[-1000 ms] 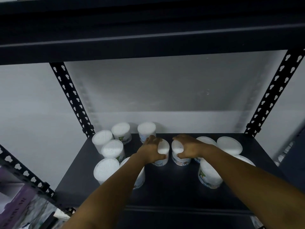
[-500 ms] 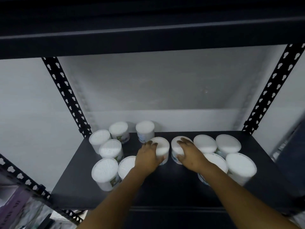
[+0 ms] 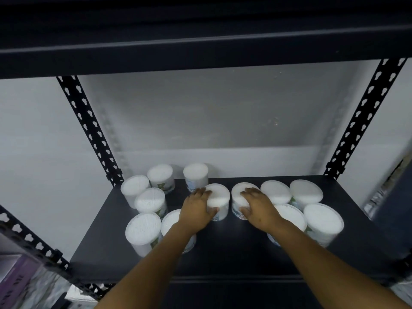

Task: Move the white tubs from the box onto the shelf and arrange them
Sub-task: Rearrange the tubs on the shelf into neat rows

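now gripping two white tubs mid-shelf: left hand (image 3: 196, 211) curled round left tub (image 3: 219, 198), right hand (image 3: 259, 208) round right tub (image 3: 239, 197). round, flat white lids, printed labels (blurred). crowded by more tubs (image 3: 321, 218) either side on dark shelf (image 3: 223, 259).

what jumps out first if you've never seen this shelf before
Two bare hands meet mid-shelf: the left hand grips the centre-left tub and the right hand grips the tub beside it. Other white tubs cluster left and right on the dark shelf.
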A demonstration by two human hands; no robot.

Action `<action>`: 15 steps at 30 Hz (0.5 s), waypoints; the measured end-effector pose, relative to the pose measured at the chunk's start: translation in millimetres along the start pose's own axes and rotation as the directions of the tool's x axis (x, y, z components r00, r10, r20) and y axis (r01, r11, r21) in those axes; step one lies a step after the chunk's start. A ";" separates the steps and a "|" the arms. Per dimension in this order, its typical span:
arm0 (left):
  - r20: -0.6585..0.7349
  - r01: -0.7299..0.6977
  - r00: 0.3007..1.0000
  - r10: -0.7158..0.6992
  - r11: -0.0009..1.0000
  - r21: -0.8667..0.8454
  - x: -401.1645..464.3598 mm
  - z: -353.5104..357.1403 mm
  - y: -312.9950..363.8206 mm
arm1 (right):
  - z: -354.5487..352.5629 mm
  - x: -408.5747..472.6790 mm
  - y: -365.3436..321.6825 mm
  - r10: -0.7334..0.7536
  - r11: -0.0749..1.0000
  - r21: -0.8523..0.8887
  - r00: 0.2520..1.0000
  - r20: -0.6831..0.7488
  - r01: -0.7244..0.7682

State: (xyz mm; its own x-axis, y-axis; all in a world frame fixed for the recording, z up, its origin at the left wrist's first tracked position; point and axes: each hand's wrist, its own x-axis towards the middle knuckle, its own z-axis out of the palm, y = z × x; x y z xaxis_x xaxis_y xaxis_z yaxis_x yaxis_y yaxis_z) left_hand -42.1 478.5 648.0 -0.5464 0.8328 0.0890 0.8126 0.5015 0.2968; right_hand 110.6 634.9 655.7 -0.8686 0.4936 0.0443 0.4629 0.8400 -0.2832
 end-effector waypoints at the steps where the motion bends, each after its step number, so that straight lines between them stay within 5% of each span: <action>1: -0.008 0.008 1.000 -0.008 1.000 0.009 -0.2 0.6 0.3 | 0.8 0.1 -0.4 0.009 1.000 -0.010 1.000 -0.004 -0.009; 15: 0.020 -0.018 1.000 0.019 1.000 -0.020 5.5 -6.8 -6.6 | -2.0 4.9 -2.3 0.037 0.994 0.102 0.999 0.018 -0.038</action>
State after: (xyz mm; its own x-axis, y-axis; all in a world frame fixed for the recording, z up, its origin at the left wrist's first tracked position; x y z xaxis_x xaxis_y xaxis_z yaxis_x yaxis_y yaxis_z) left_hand -51.8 478.2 653.0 -0.5271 0.8464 0.0757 0.8183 0.4816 0.3137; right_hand 105.6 635.9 658.5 -0.8540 0.5200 0.0170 0.4754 0.7931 -0.3807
